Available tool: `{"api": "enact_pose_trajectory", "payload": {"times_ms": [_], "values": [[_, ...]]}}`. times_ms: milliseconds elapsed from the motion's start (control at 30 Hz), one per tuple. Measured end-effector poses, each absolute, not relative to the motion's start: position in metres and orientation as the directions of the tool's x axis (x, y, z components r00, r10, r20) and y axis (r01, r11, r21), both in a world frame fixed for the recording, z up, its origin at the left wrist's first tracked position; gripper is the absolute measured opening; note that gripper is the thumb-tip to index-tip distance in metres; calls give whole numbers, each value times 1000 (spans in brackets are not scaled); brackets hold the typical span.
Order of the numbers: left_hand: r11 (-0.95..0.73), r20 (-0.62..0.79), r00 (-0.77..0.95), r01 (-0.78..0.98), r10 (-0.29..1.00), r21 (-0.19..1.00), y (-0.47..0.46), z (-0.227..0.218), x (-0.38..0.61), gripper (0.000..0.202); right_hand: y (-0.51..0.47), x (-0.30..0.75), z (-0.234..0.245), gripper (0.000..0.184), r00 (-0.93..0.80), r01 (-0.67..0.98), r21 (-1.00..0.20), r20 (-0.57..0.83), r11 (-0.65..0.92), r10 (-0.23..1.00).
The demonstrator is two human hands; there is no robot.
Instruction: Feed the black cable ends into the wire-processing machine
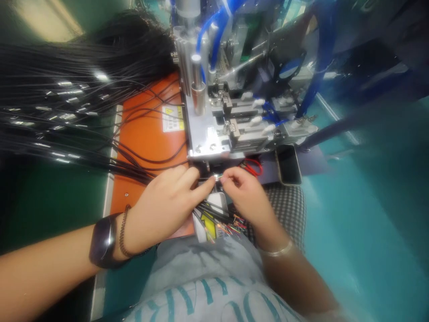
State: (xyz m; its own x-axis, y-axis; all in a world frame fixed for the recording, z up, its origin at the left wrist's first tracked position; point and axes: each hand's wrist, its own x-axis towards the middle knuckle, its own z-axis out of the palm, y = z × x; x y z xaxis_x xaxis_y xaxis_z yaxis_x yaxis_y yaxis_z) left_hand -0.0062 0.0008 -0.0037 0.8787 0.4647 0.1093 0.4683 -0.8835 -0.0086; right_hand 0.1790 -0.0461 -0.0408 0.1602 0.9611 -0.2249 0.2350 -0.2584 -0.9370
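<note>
- My left hand pinches a small metal terminal between thumb and forefinger, narrow and tight, with the other fingers curled loosely behind.
- My right hand is at the same spot, its fingertips closed narrowly on that terminal from the right side.
- The terminal sits between my hands, just near the front edge of a metal machine plate; the black wire behind it runs left, though my fingers partly hide the join.
- Left of my hands, a long bundle of black cables fans over an orange mat, which carries a yellow-and-white warning label.
- Beyond my hands stands the pneumatic fixture, with blue air tubes running up it.
- Just below my hands lie more black wires and a spray of colored wire ends.
- A red wire loop sits far of my right hand, and a smartphone lies to the right.
- A checkered cloth covers my lap on the right.
</note>
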Motion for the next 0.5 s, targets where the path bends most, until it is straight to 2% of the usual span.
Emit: {"api": "enact_pose_trajectory", "payload": {"times_ms": [133,333,500], "values": [[-878,97,877,476,470,-46,-1,-4,-5,43,-43,179,-50,7,184,212,-945,-213,-251,959],[-879,76,881,472,467,-69,-2,-7,-7,47,-44,175,-55,9,243,119,-982,-115,-148,963],[-879,55,884,468,465,-92,-2,-6,-6,49,-45,173,-53,7,279,154,-980,-81,-128,957]]}}
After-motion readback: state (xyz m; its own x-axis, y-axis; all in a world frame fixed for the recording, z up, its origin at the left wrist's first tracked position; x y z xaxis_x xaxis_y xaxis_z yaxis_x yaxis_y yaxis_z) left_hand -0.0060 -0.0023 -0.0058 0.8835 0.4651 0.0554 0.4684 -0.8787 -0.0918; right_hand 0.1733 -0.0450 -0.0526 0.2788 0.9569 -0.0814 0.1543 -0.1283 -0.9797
